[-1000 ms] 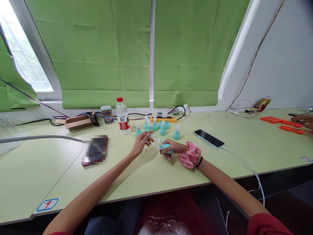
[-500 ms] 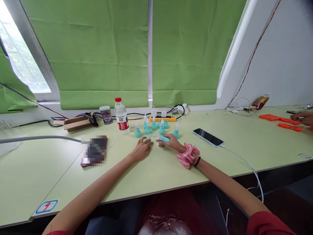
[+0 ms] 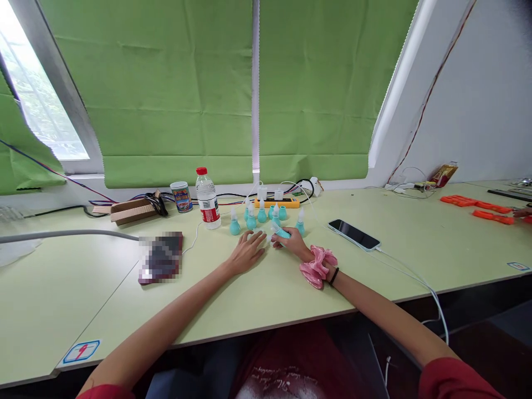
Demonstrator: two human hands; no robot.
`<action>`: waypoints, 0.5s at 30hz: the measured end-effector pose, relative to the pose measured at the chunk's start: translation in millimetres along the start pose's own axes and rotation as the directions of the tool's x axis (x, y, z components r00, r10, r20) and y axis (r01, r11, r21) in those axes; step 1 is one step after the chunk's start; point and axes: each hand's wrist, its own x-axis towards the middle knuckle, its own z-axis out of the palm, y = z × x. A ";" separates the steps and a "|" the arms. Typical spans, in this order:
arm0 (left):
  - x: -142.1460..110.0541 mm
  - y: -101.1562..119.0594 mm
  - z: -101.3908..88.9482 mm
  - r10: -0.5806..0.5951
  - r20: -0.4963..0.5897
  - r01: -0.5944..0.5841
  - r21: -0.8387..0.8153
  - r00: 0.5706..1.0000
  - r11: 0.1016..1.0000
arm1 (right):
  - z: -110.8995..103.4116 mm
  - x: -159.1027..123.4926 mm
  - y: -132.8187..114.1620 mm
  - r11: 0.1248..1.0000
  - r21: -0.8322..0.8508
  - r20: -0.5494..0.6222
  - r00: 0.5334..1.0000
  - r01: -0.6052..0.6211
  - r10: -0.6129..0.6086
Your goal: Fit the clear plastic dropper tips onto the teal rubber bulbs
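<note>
My right hand (image 3: 293, 244) is closed around a teal bulb nasal aspirator (image 3: 282, 233), its clear nozzle tilted up and to the left. On the tabletop my left hand (image 3: 248, 252) lies with its fingers apart, holding nothing. Small clear plastic pieces (image 3: 258, 232) are at its fingertips, partly covered by them. Behind both hands stand several more teal aspirators (image 3: 235, 226) with clear pointed tips, upright in a loose group. Another aspirator (image 3: 300, 224) stands just beyond my right hand. At the back of the group is a teal bulb (image 3: 282, 213) with no tip on it.
A water bottle (image 3: 208, 202), a can (image 3: 182, 197) and a cardboard box (image 3: 132, 211) stand at the back left, by a yellow power strip (image 3: 286, 203). A phone (image 3: 354, 234) with a cable lies to the right. Orange parts (image 3: 474, 203) and another person's hand (image 3: 522, 212) are farther right.
My left hand has shifted slightly right, over the clear pieces. The aspirator in my right hand has tipped so that its nozzle points more upward. The other person's hand has drawn back toward the right edge.
</note>
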 end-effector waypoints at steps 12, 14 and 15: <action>21.7 35.3 12.3 -0.040 0.009 0.040 -0.032 0.999 0.999 | -3.6 -2.6 -3.7 0.996 -0.048 -0.034 0.997 0.073 -0.074; 20.7 32.2 9.2 -0.020 0.023 0.021 -0.064 1.000 0.998 | -3.4 -2.9 -2.7 0.993 -0.079 -0.007 0.996 0.084 -0.085; 20.7 30.2 8.2 -0.012 0.028 0.014 -0.085 1.000 0.996 | -3.3 -3.3 -2.4 0.991 -0.099 0.009 0.996 0.091 -0.090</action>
